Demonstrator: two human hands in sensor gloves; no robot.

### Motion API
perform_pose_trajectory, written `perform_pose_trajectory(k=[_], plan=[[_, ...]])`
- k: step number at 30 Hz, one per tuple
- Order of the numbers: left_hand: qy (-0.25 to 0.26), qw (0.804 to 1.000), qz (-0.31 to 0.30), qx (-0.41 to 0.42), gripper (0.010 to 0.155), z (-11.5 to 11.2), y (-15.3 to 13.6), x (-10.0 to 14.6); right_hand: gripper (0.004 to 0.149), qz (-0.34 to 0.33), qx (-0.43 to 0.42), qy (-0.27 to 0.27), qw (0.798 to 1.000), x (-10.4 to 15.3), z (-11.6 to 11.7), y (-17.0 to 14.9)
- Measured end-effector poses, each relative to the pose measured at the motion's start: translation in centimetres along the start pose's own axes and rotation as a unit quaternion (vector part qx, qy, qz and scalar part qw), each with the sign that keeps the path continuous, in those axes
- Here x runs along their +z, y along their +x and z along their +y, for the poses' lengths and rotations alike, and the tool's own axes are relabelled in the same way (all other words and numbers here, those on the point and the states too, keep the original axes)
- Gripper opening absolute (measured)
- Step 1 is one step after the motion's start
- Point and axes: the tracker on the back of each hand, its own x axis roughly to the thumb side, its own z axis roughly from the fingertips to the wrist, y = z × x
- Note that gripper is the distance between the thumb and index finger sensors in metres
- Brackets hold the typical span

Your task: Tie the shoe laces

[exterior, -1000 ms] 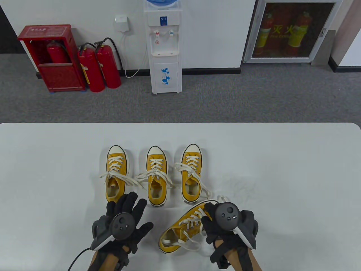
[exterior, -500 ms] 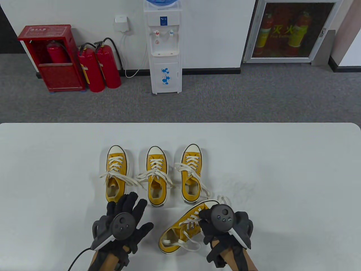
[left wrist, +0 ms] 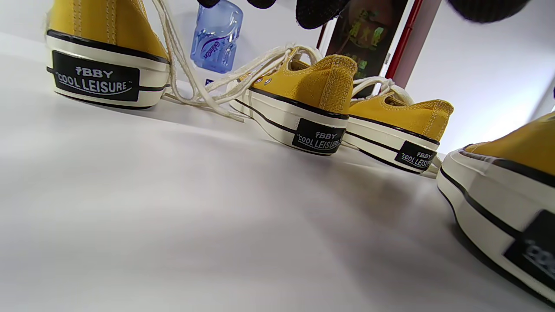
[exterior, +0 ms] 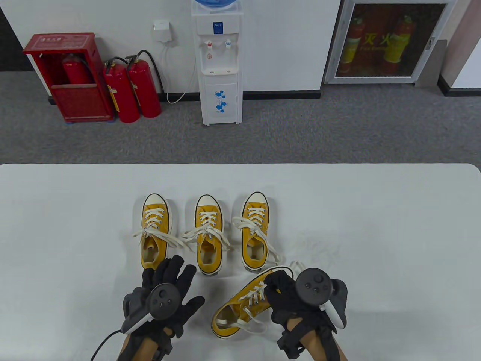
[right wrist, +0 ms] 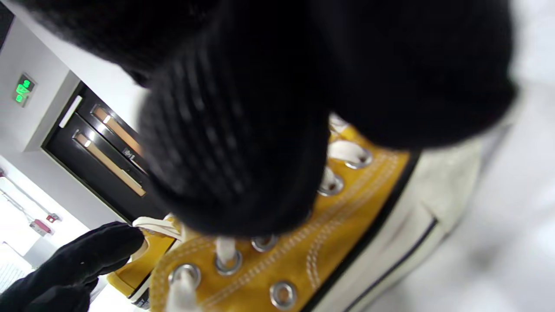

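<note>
White table (exterior: 394,233) carries four yellow sneakers. Nearest the person, the slanted shoe (exterior: 240,306) lies under the right hand (exterior: 291,297), whose curled fingers cover its toe-end lacing; whether they pinch a lace or only press the shoe I cannot tell. That hold likely steadies it for tying. Its untied laces (exterior: 252,326) trail toward the heel. Left of that grip, the left hand (exterior: 165,295) rests flat, fingers spread. Beyond both stand three shoes (exterior: 207,233) in a row.
</note>
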Motion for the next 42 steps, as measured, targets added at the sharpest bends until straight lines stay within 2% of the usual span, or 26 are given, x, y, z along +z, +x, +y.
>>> perform_pose_trajectory(k=[5, 14, 17, 21, 23, 29, 32, 36, 42], plan=[[0.001, 1.000, 0.000, 0.000, 0.086, 0.0, 0.0, 0.0, 0.044, -0.044, -0.027, -0.024, 0.998, 0.0, -0.1, 0.7], [0.003, 1.000, 0.000, -0.001, 0.086, 0.1, 0.0, 0.1, 0.046, -0.106, -0.201, -0.102, 0.968, 0.0, -2.7, 1.0], [0.003, 1.000, -0.003, -0.001, 0.086, 0.1, 0.1, 0.0, 0.048, -0.121, -0.278, -0.103, 0.947, 0.0, -3.7, 1.2], [0.005, 1.000, -0.005, -0.002, 0.086, 0.1, 0.1, 0.0, 0.051, -0.135, -0.325, -0.108, 0.930, 0.0, -4.4, 1.3], [0.006, 1.000, -0.007, -0.002, 0.086, 0.1, 0.2, 0.0, 0.053, -0.145, -0.348, -0.099, 0.921, -0.1, -4.3, 1.2], [0.017, 1.000, -0.021, -0.003, 0.086, 0.2, 0.9, 0.2, 0.046, -0.163, -0.449, -0.110, 0.872, -0.5, -3.2, 0.4], [0.029, 0.999, -0.037, 0.007, 0.084, 0.3, 1.5, 0.5, 0.045, -0.171, -0.441, -0.115, 0.873, -0.6, -3.1, 0.6], [0.034, 0.996, -0.069, 0.036, 0.079, 0.6, 2.7, 0.8, 0.046, -0.177, -0.413, -0.107, 0.887, -0.8, -2.7, 0.9], [0.005, 0.992, -0.107, 0.068, 0.064, 0.5, 4.2, 1.0, 0.045, -0.171, -0.393, -0.111, 0.897, -0.7, -2.7, 0.6]])
